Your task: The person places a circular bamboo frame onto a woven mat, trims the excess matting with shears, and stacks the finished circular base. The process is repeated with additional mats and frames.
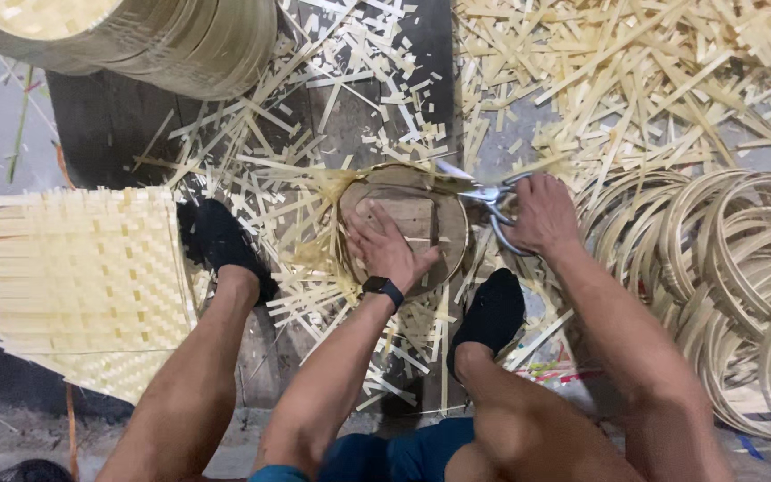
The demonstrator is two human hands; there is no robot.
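- Person sits low, bare knees wide, feet in black socks point(225, 245) planted either side of the work so it lies between the legs, within easy reach.
- Left hand point(390, 245), watch at the wrist, lies flat with fingers spread on the round wooden form point(412, 223); pressing, not gripping, likely to pin the woven piece beneath.
- Right hand point(537, 214) clenched through the handles of metal scissors point(484, 192), blades at the form's upper rim, placed to trim protruding strips.
- Bamboo offcuts point(635, 71) litter the floor beyond.
- Square woven mats point(82, 286) stacked at left; bamboo hoops point(725, 268) piled at right; stacked rims point(162, 40) far left.
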